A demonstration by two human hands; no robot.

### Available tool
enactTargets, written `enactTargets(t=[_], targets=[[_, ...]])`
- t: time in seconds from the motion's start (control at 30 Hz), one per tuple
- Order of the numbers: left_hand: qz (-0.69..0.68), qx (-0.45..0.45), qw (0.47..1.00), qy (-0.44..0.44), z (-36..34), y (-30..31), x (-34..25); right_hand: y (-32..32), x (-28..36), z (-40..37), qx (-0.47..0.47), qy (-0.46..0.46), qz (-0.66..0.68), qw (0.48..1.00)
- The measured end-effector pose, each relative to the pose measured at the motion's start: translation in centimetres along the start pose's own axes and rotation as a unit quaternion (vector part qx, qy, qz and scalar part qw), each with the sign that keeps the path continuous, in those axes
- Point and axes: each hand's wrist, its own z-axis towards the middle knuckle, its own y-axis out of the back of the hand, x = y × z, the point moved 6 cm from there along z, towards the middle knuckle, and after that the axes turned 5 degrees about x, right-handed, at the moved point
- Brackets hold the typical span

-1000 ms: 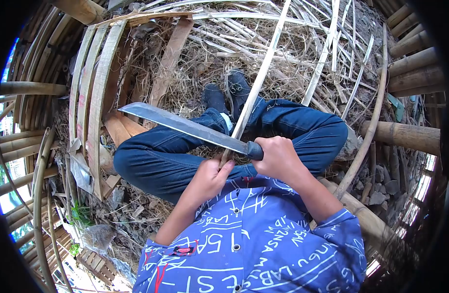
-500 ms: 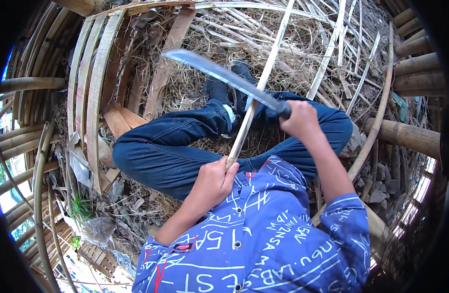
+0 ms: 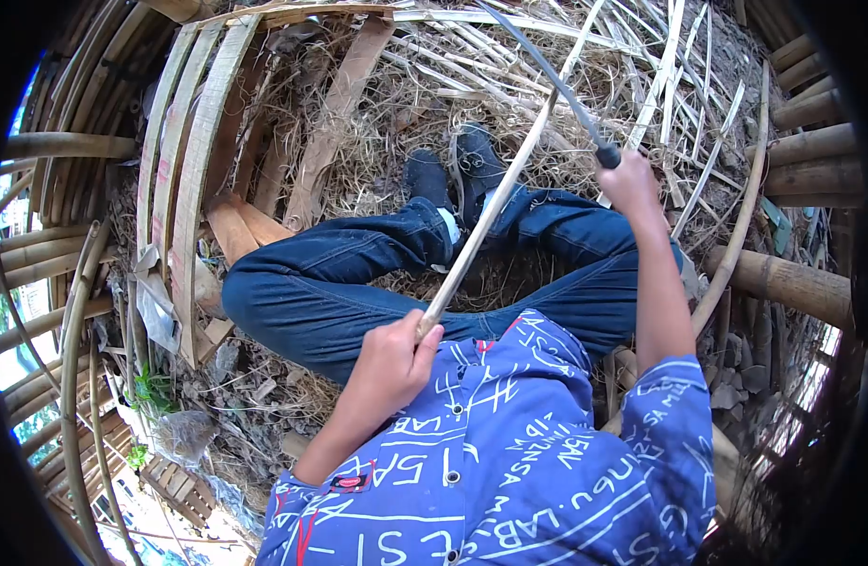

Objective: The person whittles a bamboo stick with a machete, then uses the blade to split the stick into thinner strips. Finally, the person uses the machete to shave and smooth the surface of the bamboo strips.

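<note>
Left hand point(image 3: 393, 361) grips the strip point(image 3: 491, 215), pointing away; right hand point(image 3: 632, 185) holds the knife point(image 3: 571, 97) across its far part, perhaps touching.

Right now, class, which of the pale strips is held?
The long strip whose near end the left hand grips; the other strips lie ungripped.
</note>
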Motion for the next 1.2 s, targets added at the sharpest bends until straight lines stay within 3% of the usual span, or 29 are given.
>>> enactTargets(t=[0.13,0.23,0.27,0.33,0.5,0.67,0.8,0.97,1.03,1.2], targets=[[0.015,-0.001,1.0,-0.001,1.2,0.5,-0.8,0.2,6.0,-9.1,0.063,0.098,0.181,0.977],[0.063,-0.017,0.997,-0.03,2.3,0.0,-1.3,-0.5,10.0,-15.2,0.185,0.13,0.24,0.944],[0.065,-0.008,0.997,-0.033,2.4,-0.1,-1.5,-1.1,10.9,-16.7,0.169,0.181,0.24,0.939],[0.036,0.013,0.999,-0.011,2.6,-0.6,-1.4,-1.7,12.1,-18.2,0.2,0.198,0.187,0.941],[0.033,0.0,0.998,-0.056,2.2,-1.4,-0.5,-3.2,11.7,-17.9,0.199,0.196,0.119,0.953],[0.009,0.0,1.0,-0.009,1.8,-1.6,0.2,-3.8,11.2,-16.4,0.158,0.205,0.026,0.965],[0.005,0.023,0.999,-0.023,0.8,-1.7,-0.6,-3.5,6.5,-10.2,0.1,0.087,-0.006,0.991],[-0.024,0.033,0.998,-0.038,0.3,-1.7,-1.1,-2.6,3.5,-4.7,0.043,0.067,-0.042,0.996],[-0.038,0.041,0.998,-0.034,-0.1,-1.4,-1.5,-1.7,1.5,-2.2,-0.014,0.017,-0.005,1.0],[-0.028,0.022,0.999,-0.016,0.4,-0.4,-1.6,-1.3,-0.7,-1.6,-0.008,-0.018,0.054,0.998]])
